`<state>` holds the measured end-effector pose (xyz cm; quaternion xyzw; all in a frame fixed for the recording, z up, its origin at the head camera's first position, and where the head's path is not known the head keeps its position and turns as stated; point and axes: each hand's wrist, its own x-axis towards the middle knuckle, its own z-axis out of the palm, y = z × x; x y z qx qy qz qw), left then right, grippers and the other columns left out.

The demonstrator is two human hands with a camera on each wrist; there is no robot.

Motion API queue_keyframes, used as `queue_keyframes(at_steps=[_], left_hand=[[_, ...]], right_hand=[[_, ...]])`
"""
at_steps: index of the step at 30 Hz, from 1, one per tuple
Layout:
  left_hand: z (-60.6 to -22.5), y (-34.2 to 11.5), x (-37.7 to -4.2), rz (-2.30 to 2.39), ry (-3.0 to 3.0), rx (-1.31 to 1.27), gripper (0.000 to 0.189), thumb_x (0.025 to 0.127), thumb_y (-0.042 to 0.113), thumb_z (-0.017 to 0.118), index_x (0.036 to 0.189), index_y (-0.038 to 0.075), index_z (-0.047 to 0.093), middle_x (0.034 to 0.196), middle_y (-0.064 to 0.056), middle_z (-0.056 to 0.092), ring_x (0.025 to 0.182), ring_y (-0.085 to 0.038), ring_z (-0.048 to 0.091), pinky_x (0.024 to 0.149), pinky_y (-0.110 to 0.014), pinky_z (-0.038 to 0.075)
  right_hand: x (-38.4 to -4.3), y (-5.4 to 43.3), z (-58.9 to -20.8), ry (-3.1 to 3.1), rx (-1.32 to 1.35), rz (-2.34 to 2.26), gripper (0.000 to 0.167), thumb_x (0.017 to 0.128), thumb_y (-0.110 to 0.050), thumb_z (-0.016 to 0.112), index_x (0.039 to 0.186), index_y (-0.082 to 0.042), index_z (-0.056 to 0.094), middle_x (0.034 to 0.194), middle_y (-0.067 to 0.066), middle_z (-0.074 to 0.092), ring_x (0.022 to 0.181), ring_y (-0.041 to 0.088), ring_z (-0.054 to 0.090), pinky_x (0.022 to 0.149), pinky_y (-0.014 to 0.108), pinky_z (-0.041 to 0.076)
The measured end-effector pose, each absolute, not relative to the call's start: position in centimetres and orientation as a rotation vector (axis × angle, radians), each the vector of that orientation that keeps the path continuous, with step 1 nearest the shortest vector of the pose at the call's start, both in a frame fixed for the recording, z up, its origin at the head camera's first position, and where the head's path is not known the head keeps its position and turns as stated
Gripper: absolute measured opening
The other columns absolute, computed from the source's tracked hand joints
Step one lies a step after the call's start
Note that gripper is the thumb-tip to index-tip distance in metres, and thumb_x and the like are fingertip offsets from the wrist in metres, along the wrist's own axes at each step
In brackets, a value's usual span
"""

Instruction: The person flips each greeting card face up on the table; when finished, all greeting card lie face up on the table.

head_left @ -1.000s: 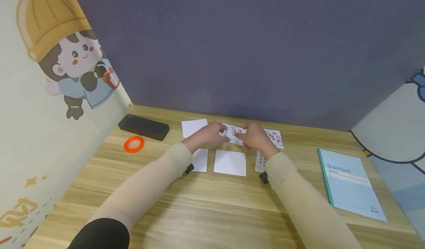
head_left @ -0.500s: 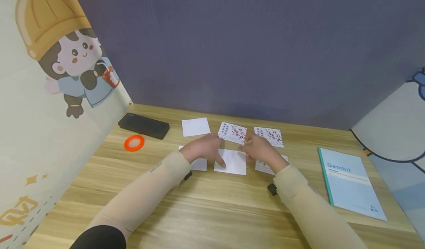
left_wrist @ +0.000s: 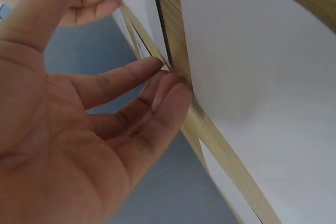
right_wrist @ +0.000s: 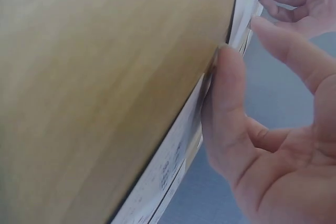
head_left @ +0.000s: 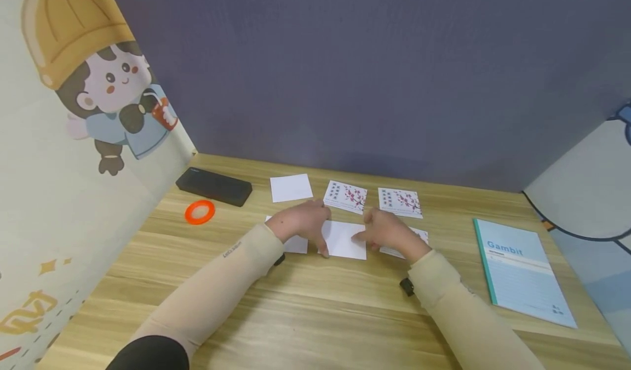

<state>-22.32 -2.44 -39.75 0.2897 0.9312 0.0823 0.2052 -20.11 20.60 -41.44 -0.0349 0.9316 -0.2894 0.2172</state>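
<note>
A blank white card lies flat in the middle of the front row, between my two hands. My left hand is at its left edge, the thumb low near the front corner; in the left wrist view its fingertips meet the table beside the front-left blank card. At the right edge, my right hand has its thumb over the card. In the right wrist view a fingertip touches the wood between this card and the printed front-right card, with thumb and finger apart.
Behind are a blank card and two blossom-print cards. Another blank card lies partly under the left hand. A black case and an orange ring lie left, a notebook right.
Both hands have let go of the middle back card, which now lies blossom side up, and have come forward to the blank card in front of it.
</note>
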Motion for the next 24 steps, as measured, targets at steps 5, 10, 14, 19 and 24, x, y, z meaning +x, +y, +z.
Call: queue_keyframes(at_steps=[5, 10, 14, 19, 24], left_hand=[[-39.79, -2.46, -22.48, 0.245, 2.591, 0.815, 0.089, 0.069, 0.045, 0.100, 0.140, 0.005, 0.064, 0.146, -0.016, 0.060, 0.129, -0.030, 0.060, 0.112, -0.042, 0.055], [-39.69, -2.43, -22.50, 0.263, 2.587, 0.800, 0.089, 0.070, 0.041, 0.101, 0.142, 0.005, 0.063, 0.147, -0.016, 0.060, 0.130, -0.030, 0.060, 0.113, -0.042, 0.054], [-39.52, -2.38, -22.52, 0.262, 2.588, 0.777, 0.090, 0.070, 0.040, 0.101, 0.142, 0.004, 0.063, 0.145, -0.016, 0.061, 0.126, -0.028, 0.062, 0.111, -0.040, 0.056], [-39.48, -2.35, -22.65, 0.255, 2.584, 0.764, 0.090, 0.070, 0.040, 0.101, 0.141, 0.003, 0.062, 0.143, -0.014, 0.061, 0.122, -0.026, 0.063, 0.108, -0.039, 0.057], [-39.78, -2.44, -22.78, 0.286, 2.579, 0.754, 0.090, 0.069, 0.040, 0.102, 0.140, 0.003, 0.062, 0.141, -0.013, 0.062, 0.121, -0.025, 0.064, 0.107, -0.038, 0.057]], right_hand=[[-19.99, 20.61, -41.60, 2.588, -0.120, -0.782, 0.073, 0.091, -0.034, 0.085, 0.142, 0.007, 0.053, 0.102, 0.012, 0.076, 0.071, 0.018, 0.073, 0.102, 0.050, 0.058], [-19.92, 20.54, -41.62, 2.587, -0.127, -0.766, 0.070, 0.090, -0.033, 0.086, 0.138, 0.007, 0.055, 0.091, 0.009, 0.076, 0.071, 0.019, 0.072, 0.101, 0.050, 0.059], [-19.81, 20.44, -41.35, 2.583, -0.123, -0.765, 0.072, 0.089, -0.032, 0.087, 0.138, 0.008, 0.054, 0.091, 0.010, 0.075, 0.072, 0.020, 0.072, 0.098, 0.049, 0.061], [-19.67, 20.37, -41.07, 2.578, -0.114, -0.768, 0.071, 0.089, -0.032, 0.087, 0.137, 0.008, 0.054, 0.094, 0.012, 0.075, 0.074, 0.021, 0.072, 0.095, 0.047, 0.061], [-19.53, 20.31, -40.99, 2.562, -0.114, -0.784, 0.068, 0.090, -0.032, 0.087, 0.135, 0.007, 0.054, 0.096, 0.013, 0.075, 0.075, 0.021, 0.072, 0.093, 0.046, 0.061]])
